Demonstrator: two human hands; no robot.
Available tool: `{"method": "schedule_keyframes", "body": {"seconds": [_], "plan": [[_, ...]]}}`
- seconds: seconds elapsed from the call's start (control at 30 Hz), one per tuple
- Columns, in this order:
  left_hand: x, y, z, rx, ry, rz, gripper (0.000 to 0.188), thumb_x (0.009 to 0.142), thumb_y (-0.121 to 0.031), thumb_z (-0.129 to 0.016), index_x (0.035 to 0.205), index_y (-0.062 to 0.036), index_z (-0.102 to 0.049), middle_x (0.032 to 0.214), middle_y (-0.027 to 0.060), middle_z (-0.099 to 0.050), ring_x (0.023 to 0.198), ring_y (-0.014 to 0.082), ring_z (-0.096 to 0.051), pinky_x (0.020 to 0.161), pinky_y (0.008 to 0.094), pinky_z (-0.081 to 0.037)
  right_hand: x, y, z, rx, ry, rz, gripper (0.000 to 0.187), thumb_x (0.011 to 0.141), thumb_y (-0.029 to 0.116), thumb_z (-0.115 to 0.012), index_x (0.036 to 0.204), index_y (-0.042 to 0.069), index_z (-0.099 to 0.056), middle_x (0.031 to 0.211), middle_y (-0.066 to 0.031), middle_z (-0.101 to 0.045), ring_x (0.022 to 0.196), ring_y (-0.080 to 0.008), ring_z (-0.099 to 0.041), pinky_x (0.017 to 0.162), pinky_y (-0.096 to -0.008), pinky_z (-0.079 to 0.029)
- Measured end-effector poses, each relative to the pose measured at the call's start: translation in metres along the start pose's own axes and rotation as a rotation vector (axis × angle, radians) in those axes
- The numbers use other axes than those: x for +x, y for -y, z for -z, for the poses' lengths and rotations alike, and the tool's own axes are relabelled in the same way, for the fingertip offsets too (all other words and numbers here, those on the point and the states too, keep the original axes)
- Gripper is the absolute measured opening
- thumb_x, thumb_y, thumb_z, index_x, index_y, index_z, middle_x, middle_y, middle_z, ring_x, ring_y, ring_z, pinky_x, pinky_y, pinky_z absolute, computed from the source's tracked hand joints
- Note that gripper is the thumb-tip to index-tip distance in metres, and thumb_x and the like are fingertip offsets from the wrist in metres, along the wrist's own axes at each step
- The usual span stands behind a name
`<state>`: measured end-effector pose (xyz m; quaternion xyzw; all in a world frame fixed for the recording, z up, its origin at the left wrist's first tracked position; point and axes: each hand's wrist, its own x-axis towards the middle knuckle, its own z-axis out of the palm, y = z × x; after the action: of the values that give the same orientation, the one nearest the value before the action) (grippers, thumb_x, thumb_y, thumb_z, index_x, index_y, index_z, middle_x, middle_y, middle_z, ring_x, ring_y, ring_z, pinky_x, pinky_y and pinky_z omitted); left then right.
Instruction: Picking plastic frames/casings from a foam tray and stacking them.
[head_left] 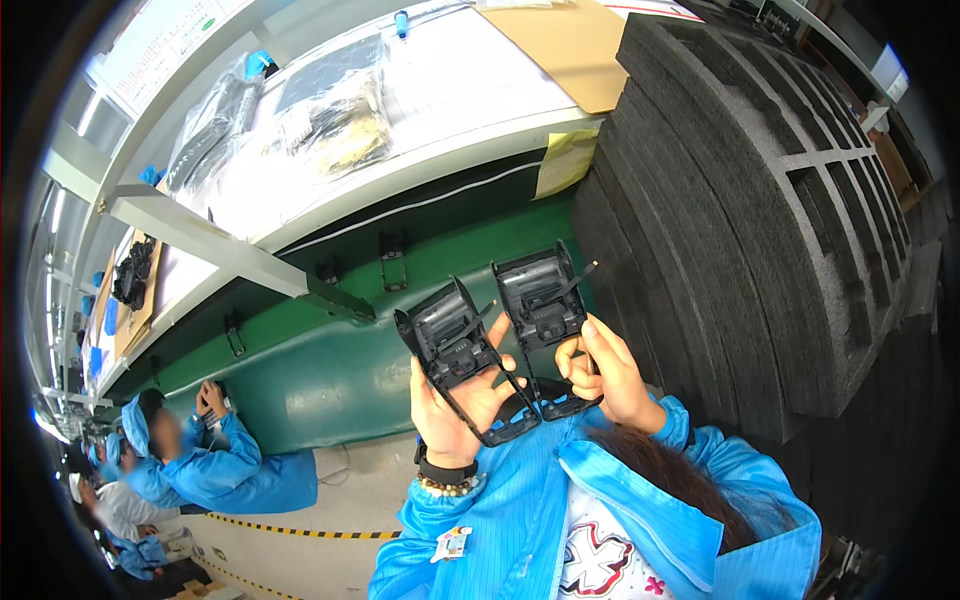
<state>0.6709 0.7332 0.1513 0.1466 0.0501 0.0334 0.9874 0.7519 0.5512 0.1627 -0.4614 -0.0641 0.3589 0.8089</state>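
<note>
Two matching black plastic housings with open frames are up in front of me, side by side and tilted. My left hand [447,425] is closed around the left housing [450,330], fingers behind its frame and thumb along its side. My right hand [618,378] has its bent fingers at the lower right edge of the right housing [540,290], gripping it. The lower frame ends of the two housings lie close together near my chest; whether they touch I cannot tell. A thin pin-like piece sticks out from each housing on its right side.
Tall stacked black foam trays [740,220] with slots stand at my right. Ahead is a white workbench [440,110] bearing plastic-bagged parts [345,125] and a brown cardboard sheet [560,50]. Below it runs a green conveyor surface [340,370] with black parts. Co-workers in blue [215,470] sit at left.
</note>
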Motion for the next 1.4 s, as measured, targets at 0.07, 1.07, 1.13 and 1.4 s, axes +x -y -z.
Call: {"method": "schedule_keyframes", "body": {"seconds": [0.07, 1.07, 1.13, 1.4], "plan": [[0.000, 0.000, 0.000, -0.001, 0.015, 0.009, 0.065, 0.096, -0.058, -0.024, 0.139, -0.0123, -0.043, 0.151, 0.0223, -0.027, 0.099, 0.0302, -0.055, 0.086, 0.0493, -0.048, 0.000, 0.002, -0.003, 0.028, -0.030, -0.013, 0.029, 0.105, 0.029, -0.030, 0.104, 0.003, -0.044, 0.071, -0.0046, -0.050, 0.044, -0.0012, -0.024, 0.038, -0.0173, -0.021], [0.001, -0.001, 0.001, 0.010, -0.068, 0.076, 0.063, 0.097, -0.054, -0.027, 0.140, -0.0103, -0.042, 0.148, 0.0205, -0.032, 0.109, 0.0304, -0.053, 0.089, 0.0484, -0.048, -0.001, 0.009, 0.017, 0.282, 0.028, -0.168, 0.030, 0.101, 0.022, -0.045, 0.119, 0.000, -0.057, 0.118, -0.0086, -0.060, 0.111, -0.0182, -0.055, 0.087, -0.0347, -0.052], [0.001, -0.001, 0.000, 0.006, -0.089, 0.086, 0.063, 0.097, -0.054, -0.026, 0.140, -0.0105, -0.041, 0.148, 0.0204, -0.033, 0.109, 0.0304, -0.053, 0.089, 0.0483, -0.048, 0.000, 0.007, 0.018, 0.301, 0.023, -0.176, 0.030, 0.101, 0.020, -0.045, 0.119, 0.000, -0.057, 0.118, -0.0088, -0.060, 0.111, -0.0183, -0.055, 0.089, -0.0350, -0.052], [0.001, 0.001, -0.006, 0.050, -0.091, 0.059, 0.060, 0.098, -0.053, -0.030, 0.140, -0.0106, -0.040, 0.144, 0.0191, -0.038, 0.111, 0.0286, -0.054, 0.088, 0.0509, -0.050, 0.007, -0.013, 0.043, 0.327, -0.026, -0.111, 0.027, 0.101, 0.017, -0.045, 0.118, -0.001, -0.056, 0.105, -0.0066, -0.061, 0.080, -0.0092, -0.055, 0.070, -0.0223, -0.047]]}}
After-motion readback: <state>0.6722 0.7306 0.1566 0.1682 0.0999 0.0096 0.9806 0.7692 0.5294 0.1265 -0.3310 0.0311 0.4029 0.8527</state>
